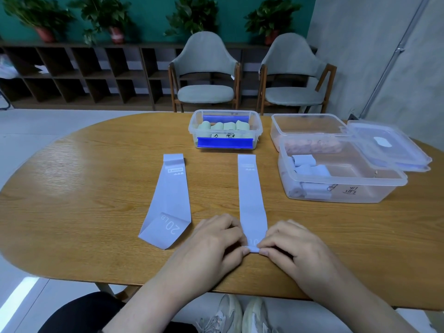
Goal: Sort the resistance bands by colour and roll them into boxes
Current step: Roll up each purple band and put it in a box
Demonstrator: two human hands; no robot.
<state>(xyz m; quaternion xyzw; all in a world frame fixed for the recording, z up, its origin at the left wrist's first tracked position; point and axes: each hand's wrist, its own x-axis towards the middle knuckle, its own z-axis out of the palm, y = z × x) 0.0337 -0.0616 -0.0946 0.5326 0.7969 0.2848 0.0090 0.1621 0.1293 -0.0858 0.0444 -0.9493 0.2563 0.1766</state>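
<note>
Head view: near end of the lavender band [251, 195] is partly hidden under fingertips, its print only partly legible. Band lies flat mid-table [96, 188], long axis running away from the person toward the boxes. Left hand [216, 243] & right hand [286, 243] both pinch its rolled near end.

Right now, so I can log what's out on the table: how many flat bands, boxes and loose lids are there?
Flat purple bands: 2, one being rolled, one lying to its left
Boxes: 3, green rolls, pink rolls, purple rolls
Loose lids: 1 stack; can't tell how many
Total: 6
</note>
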